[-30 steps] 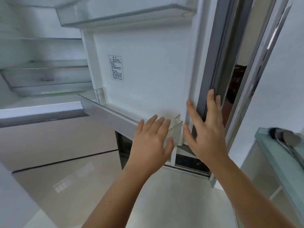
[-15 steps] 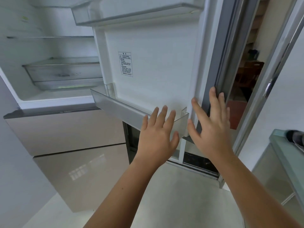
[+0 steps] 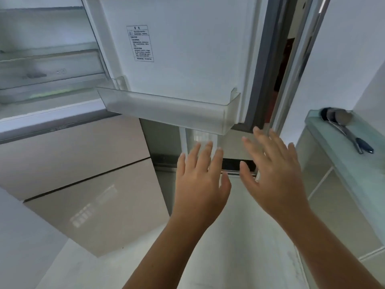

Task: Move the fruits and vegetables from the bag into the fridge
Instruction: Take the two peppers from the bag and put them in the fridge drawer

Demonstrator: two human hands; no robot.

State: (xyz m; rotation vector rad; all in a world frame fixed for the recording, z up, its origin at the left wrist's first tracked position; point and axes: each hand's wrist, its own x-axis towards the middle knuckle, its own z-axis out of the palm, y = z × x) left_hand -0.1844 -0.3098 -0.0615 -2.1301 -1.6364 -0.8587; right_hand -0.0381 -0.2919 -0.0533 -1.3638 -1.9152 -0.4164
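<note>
Head view: left hand [image 3: 200, 184] and right hand [image 3: 273, 174] spread empty below fridge door [image 3: 187, 49].

We stand before the open fridge [image 3: 48, 65], whose shelves fill the upper left, with a drawer [image 3: 50, 69] set in its lower part. Below the open compartment lie two closed fridge drawers [image 3: 83, 174], one above the other. The fridge door [image 3: 187, 49] swings out to the right of the compartment, facing us, with a label [image 3: 140, 43] on its inner face and a door bin [image 3: 166, 110] along its bottom edge. Our left hand [image 3: 200, 184] and right hand [image 3: 273, 176] hang side by side, apart, below the bin and touching nothing. At far right stands a surface [image 3: 341, 163], and on it lies a ladle [image 3: 341, 124], near the back edge.
</note>
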